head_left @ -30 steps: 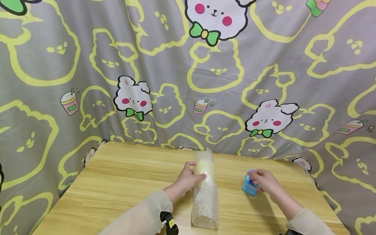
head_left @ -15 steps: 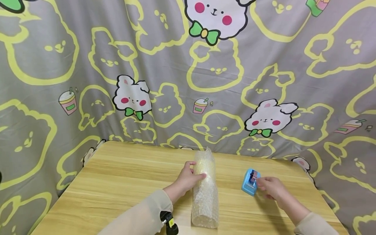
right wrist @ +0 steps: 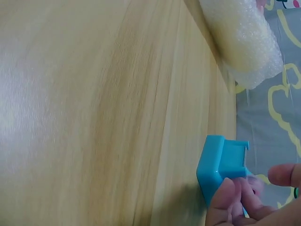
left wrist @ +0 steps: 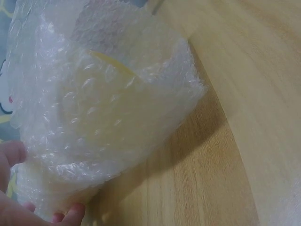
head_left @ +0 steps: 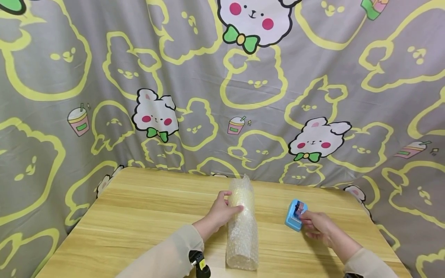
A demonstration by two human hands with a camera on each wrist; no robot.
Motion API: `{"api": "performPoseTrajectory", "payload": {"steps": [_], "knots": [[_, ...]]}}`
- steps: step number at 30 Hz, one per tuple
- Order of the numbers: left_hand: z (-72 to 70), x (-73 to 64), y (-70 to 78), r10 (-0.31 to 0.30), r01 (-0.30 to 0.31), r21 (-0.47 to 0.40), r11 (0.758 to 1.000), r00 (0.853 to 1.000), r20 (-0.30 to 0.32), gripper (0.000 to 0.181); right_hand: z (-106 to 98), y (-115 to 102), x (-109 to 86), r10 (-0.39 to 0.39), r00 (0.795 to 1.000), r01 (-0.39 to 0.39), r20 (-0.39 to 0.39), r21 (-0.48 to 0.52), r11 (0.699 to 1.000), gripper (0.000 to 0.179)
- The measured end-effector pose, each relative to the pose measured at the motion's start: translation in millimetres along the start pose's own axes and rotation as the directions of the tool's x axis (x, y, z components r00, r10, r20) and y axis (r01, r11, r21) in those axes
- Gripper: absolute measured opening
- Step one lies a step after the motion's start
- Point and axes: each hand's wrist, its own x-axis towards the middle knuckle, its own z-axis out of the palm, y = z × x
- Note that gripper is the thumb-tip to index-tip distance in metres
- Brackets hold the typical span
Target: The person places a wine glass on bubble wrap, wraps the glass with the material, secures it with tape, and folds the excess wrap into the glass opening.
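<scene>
A long bundle of bubble wrap [head_left: 242,239] lies lengthwise on the table in the head view, pale yellow showing through it. My left hand [head_left: 219,212] grips its left side, thumb over the top. The left wrist view shows the open, folded end of the bubble wrap [left wrist: 113,108], with a yellow edge inside. To the right stands a small blue tape dispenser [head_left: 292,223] holding a roll of tape [head_left: 299,208]. At its cutter end, my right hand [head_left: 321,228] pinches the tape's end between thumb and finger; the fingers partly hide the dispenser [right wrist: 211,162] in the right wrist view.
The wood-grain table [head_left: 156,200] carries both things. Behind it and at the sides hangs a grey curtain [head_left: 201,81] with yellow outlines and white rabbit faces. A black wrist strap [head_left: 199,262] sits on the left sleeve.
My right hand lifted from over the dispenser to its right side, then came slightly back towards it, uncovering the tape roll. The left hand and the bubble-wrap bundle stayed in place.
</scene>
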Motion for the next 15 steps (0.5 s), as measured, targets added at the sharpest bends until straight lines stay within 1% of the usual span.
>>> {"api": "performPoseTrajectory", "payload": {"steps": [3, 9, 15], "knots": [[0.5, 0.7, 0.0, 0.002, -0.002, 0.009, 1.000, 1.000, -0.006, 0.068, 1.6, 2.4, 2.0, 0.003, 1.000, -0.003, -0.005, 0.012, 1.000, 0.017], [0.3, 0.8, 0.5, -0.002, 0.002, 0.024, 1.000, 1.000, -0.012, 0.068, 6.1, 7.3, 5.4, -0.020, 0.999, 0.021, -0.048, 0.005, 1.000, 0.027], [1.1, -0.1, -0.8, 0.000, 0.000, 0.027, 1.000, 1.000, -0.002, 0.069, 7.7, 10.6, 7.1, -0.037, 0.996, 0.037, -0.087, -0.013, 0.999, 0.026]]}}
